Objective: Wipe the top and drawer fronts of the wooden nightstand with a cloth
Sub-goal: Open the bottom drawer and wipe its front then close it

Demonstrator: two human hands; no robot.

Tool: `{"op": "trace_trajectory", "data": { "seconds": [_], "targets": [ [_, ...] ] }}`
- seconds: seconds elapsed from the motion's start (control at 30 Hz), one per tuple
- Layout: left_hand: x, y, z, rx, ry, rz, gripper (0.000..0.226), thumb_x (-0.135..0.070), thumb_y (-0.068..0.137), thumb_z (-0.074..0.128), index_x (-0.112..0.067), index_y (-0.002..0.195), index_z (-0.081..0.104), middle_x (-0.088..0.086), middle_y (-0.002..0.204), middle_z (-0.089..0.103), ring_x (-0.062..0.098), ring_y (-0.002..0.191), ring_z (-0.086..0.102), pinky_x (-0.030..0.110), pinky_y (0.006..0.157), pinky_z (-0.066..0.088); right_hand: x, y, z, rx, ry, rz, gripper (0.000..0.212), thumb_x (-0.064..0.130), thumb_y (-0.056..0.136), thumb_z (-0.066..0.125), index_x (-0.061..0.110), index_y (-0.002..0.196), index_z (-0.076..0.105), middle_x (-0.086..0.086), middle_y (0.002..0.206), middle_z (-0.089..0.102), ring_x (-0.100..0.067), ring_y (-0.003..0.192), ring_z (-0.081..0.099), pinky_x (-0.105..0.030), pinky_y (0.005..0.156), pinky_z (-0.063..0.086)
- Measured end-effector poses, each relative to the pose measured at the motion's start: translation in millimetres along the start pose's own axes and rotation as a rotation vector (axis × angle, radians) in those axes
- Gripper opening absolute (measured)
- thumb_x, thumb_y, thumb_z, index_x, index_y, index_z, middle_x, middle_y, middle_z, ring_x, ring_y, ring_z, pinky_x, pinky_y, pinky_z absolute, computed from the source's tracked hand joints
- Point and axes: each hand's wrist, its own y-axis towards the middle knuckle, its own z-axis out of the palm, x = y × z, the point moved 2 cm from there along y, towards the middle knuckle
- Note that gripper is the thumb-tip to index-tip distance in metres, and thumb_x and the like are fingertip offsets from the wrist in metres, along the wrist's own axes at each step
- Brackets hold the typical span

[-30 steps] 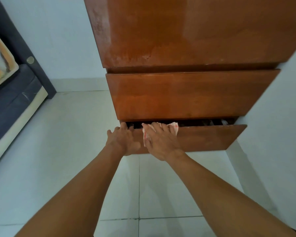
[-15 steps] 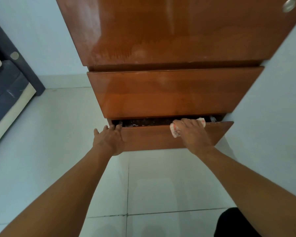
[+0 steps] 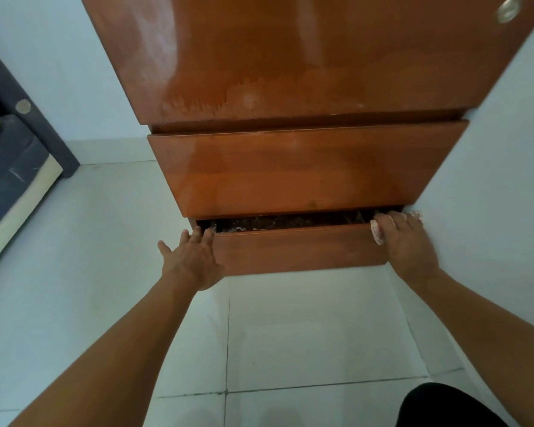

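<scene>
At the foot of the glossy reddish-brown wooden nightstand (image 3: 305, 72), the bottom drawer (image 3: 296, 251) stands slightly pulled out. The left hand (image 3: 193, 260) rests flat on the left end of the drawer front, fingers straight and holding nothing. At the right end, beside the pale wall (image 3: 490, 180), the right hand (image 3: 409, 245) lies with fingers laid out, pressing a white, red-patterned cloth (image 3: 377, 233) against the drawer's top edge.

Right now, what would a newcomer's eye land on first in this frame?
The glossy wooden nightstand fills the upper middle, its bottom drawer pulled slightly open with a dark gap above its front. The right hand presses a pale cloth on that drawer's right end, by the wall, while the left hand rests on its left end.
</scene>
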Motion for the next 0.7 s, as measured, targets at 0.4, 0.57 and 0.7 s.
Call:
{"op": "trace_trajectory", "data": {
  "seconds": [0.4,0.57,0.7],
  "targets": [
    [4.2,-5.2,3.8,-0.002,-0.061,0.033,0.088,-0.047,0.090,0.047,-0.025,0.161,0.001,0.003,0.170,0.004,0.033,0.156,0.000,0.066,0.120,0.004,81.2,23.9,-46.6,-0.056,0.396,-0.008,0.058,-0.012,0.081,0.055,0.018,0.129,0.067,-0.008,0.132,0.064,-0.035,0.112,0.061,-0.042,0.104,0.048],
    [16.1,-1.9,4.0,-0.022,-0.122,0.108,0.089,-0.040,0.088,0.046,-0.022,0.162,0.001,0.006,0.170,0.004,0.033,0.156,0.004,0.052,0.125,0.010,248.1,54.1,-46.4,0.241,0.600,-0.236,0.069,-0.016,0.082,0.051,0.022,0.139,0.057,-0.001,0.141,0.054,-0.027,0.122,0.047,-0.041,0.106,0.043],
    [20.1,-5.7,4.0,-0.057,-0.163,0.196,0.080,-0.043,0.095,0.041,-0.018,0.162,0.004,0.009,0.170,0.006,0.036,0.155,0.007,0.050,0.124,0.018,313.6,61.1,-29.2,0.340,0.415,-0.265,0.040,0.016,0.098,0.052,0.030,0.135,0.054,0.005,0.132,0.058,-0.026,0.120,0.052,-0.049,0.097,0.043]
  ]
}}
